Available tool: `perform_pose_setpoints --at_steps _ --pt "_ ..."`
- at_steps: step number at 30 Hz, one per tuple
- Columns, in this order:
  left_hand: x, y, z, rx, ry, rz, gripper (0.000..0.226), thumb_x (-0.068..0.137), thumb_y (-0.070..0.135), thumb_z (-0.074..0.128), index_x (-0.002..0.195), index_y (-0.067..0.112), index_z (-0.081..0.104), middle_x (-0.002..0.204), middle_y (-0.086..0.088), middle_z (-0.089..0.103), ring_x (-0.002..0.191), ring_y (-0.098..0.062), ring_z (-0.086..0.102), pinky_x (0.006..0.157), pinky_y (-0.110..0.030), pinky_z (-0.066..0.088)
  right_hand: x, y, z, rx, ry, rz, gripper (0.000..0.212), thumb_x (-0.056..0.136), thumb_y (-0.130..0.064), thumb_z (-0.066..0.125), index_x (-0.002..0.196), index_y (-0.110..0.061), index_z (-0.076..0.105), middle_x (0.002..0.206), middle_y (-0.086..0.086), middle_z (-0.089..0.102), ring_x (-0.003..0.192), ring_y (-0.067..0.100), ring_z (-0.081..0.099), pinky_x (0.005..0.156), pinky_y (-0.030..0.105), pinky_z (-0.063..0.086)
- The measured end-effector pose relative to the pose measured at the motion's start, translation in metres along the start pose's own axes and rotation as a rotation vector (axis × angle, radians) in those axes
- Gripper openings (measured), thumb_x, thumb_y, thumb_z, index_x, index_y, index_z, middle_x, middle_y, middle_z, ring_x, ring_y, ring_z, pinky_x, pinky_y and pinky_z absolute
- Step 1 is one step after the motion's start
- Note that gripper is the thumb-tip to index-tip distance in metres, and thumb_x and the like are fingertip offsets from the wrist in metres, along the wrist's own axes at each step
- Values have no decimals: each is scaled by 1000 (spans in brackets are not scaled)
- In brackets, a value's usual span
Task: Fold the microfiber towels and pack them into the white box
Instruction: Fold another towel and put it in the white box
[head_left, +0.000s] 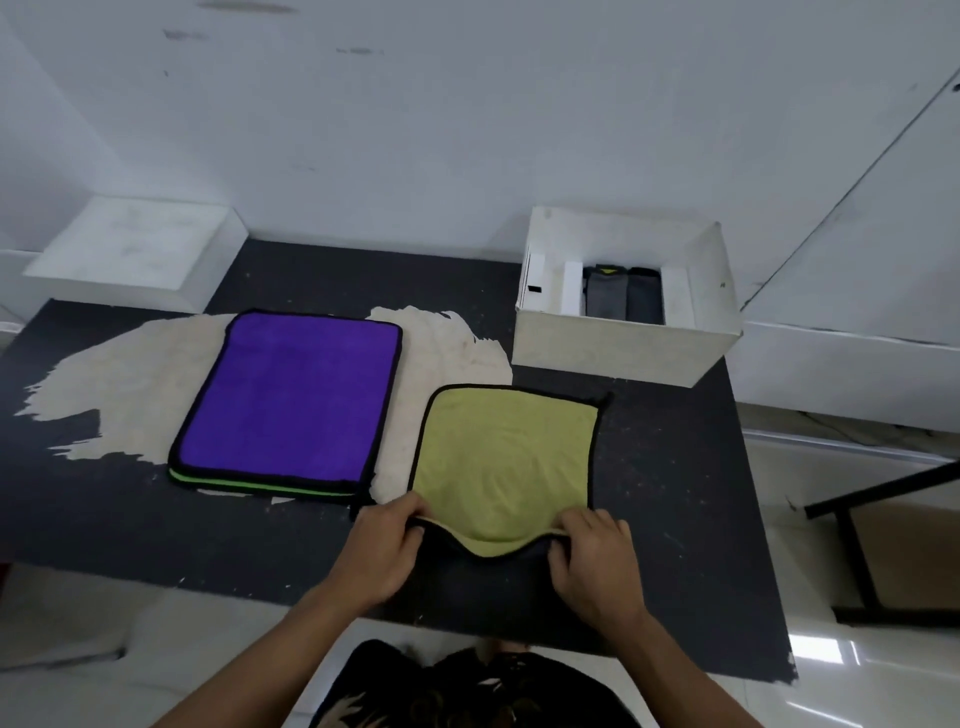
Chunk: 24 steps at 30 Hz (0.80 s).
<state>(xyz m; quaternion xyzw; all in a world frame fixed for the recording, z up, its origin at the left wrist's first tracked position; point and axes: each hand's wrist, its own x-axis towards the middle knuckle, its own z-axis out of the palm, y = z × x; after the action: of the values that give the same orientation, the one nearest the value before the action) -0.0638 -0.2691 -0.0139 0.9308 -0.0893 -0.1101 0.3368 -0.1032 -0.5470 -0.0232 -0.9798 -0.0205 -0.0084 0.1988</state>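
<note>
While left hand (382, 551) and right hand (597, 564) pinch the yellow towel (504, 457), worn black table (670, 467), scuffed white wall (415, 130)

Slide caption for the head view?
Left hand and right hand pinch the near edge of the yellow-green microfiber towel; purple towel stack alongside, white cardboard box behind.

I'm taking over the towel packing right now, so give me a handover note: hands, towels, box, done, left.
Left hand and right hand each pinch the near edge of the yellow-green microfiber towel with black trim, spread on the dark table.
The purple black-trimmed towel lies flat to its left, on top of a bright green towel.
The open white cardboard box stands at the table's far right; folded grey towels stand inside.
Done: those grey towels packed.
Left: fold and pack the yellow-green one, then the purple and green.
</note>
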Motion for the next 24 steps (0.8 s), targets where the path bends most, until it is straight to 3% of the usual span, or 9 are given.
perform_pose_setpoints --at_steps 3,6,11,17,22,24 --pt "23 6 -12 -16 32 28 21 90 9 60 102 25 66 92 15 69 82 2 63 74 -12 46 31 7 -15 231 -18 113 12 88 -17 65 100 -16 66 90 0 68 81 20 62 70 35 50" --pt "54 13 -25 -5 95 55 18 91 12 62 104 21 70 86 18 66 73 5 57 66 -2 38 61 18 -24 374 2 232 11 94 -19 62 104 -18 67 89 -5 69 80 14 63 68 30 50" --pt "100 18 -32 -65 74 -34 15 96 20 58 108 20 67 90 10 67 82 -3 61 67 -15 43 96 36 -27 461 36 394 11 96 -23 60 99 -16 67 85 -5 67 82 16 63 67 29 46" --pt "127 11 -20 -21 -4 -150 22 98 21 54 111 10 69 98 -6 70 91 -19 62 74 -28 45 109 50 -17 385 -127 530 13 95 -27 61 99 -15 67 86 -1 64 86 19 61 77 31 49" --pt "144 16 -22 -45 25 -171 18 100 23 50 97 14 65 85 -1 65 86 -22 62 64 -28 40 127 52 -22 453 8 582 12 95 -29 60 87 -21 63 77 -6 61 78 17 59 65 27 38" --pt "153 19 -23 -34 59 -184 16 98 22 53 100 12 65 91 -3 66 89 -22 62 68 -27 41 137 52 -25 472 37 597 14 96 -31 58 88 -22 64 76 -6 62 77 16 60 64 27 39"
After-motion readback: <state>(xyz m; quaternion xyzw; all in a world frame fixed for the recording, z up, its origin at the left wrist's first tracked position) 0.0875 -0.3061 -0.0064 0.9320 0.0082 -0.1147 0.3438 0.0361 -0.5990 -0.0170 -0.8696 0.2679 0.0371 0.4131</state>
